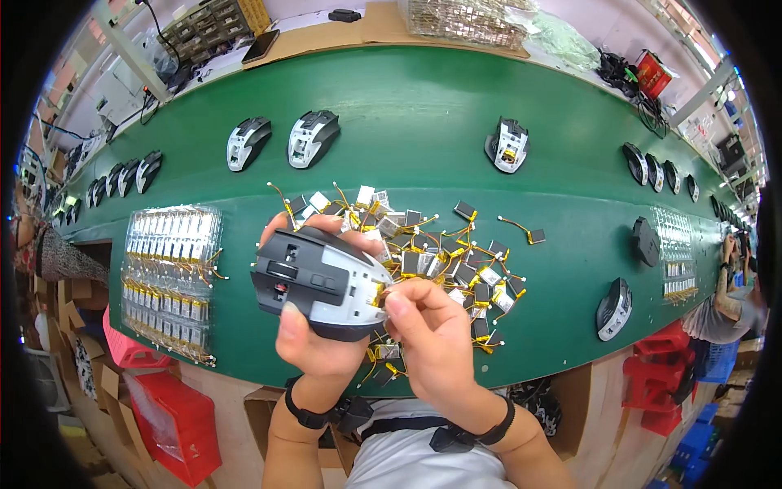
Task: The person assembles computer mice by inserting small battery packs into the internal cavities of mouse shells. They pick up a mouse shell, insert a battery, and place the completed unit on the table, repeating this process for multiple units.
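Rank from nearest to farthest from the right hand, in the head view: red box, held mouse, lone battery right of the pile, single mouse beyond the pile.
1. Held mouse, touching the right hand.
2. Lone battery, right of the pile.
3. Single mouse, beyond the pile.
4. Red box, far right at the back.

Left hand (314, 349) bare, right hand (438, 349) bare; forearms (295, 452) bare too. Left wristband (308, 418) black, narrow, blocky black module (353, 414) beside it. Right wristband (503, 425) black, slim, edge looks notched, dark boxy unit (450, 439) next to it. Shirt (432, 471) white, dark band (407, 425) across it. Module details too small to tell.
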### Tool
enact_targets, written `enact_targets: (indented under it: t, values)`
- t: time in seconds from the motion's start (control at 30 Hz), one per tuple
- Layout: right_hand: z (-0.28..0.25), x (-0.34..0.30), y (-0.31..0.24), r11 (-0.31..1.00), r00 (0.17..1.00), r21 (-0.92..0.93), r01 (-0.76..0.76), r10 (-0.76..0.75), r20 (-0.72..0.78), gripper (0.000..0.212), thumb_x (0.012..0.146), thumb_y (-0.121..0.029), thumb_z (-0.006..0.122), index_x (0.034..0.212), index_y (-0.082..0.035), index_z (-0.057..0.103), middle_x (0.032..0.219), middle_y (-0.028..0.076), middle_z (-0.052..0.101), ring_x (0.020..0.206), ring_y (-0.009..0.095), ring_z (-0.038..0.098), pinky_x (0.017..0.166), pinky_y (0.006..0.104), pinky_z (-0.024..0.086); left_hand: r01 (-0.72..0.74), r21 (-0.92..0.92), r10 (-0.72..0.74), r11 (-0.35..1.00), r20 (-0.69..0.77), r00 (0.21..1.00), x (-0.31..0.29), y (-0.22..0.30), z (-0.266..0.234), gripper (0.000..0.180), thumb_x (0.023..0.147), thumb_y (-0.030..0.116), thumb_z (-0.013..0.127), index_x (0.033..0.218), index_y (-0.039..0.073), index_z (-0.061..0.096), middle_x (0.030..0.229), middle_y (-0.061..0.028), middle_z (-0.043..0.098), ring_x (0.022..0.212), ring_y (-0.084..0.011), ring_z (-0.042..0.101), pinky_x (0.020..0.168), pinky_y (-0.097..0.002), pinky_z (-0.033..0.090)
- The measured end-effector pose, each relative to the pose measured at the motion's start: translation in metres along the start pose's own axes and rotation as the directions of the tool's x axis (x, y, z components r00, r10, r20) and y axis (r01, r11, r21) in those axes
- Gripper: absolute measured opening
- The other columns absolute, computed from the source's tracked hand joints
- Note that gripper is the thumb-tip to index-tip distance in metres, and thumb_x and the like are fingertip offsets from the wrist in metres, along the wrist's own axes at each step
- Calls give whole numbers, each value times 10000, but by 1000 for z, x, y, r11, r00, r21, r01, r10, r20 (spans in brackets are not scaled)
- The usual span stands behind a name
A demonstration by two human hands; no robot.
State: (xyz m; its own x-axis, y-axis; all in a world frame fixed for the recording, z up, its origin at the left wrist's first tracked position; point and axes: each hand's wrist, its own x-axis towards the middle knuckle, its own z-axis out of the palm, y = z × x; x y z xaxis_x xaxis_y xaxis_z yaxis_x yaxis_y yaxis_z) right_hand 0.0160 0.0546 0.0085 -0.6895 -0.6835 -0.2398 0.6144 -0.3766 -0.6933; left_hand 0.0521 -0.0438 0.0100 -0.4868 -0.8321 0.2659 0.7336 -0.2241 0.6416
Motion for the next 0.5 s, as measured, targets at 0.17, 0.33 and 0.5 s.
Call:
enact_targets:
  t: [0.17,0.33,0.5]
  values:
    - [-18,11,-2,290,697,-686,667,-568,438,303,711,-11,761,1004,-81,730,845,35,570,686,139,535,602,269,442,105,-105,-108,989,-23,994,4,3,-8,718,836,496,463,1414,94,324,1219,-187,528,987,-341,609,861,-509,492]
    - [-38,18,-17,-294,400,-565,771,-467,789,501,587,-35,727,1083,-106,724,873,27,562,710,198,556,576,307,436,254,-166,-262,953,-28,965,7,0,-9,694,865,510,445,1396,65,402,1189,-185,584,960,-328,619,829,-508,525]
    - [-45,29,-51,-132,453,-519,845,-340,824,373,607,-40,691,977,-77,706,890,50,555,752,207,589,636,334,495,437,-212,-434,874,66,899,3,-2,-10,656,883,492,417,1365,46,419,1178,-192,583,962,-346,621,796,-495,550]
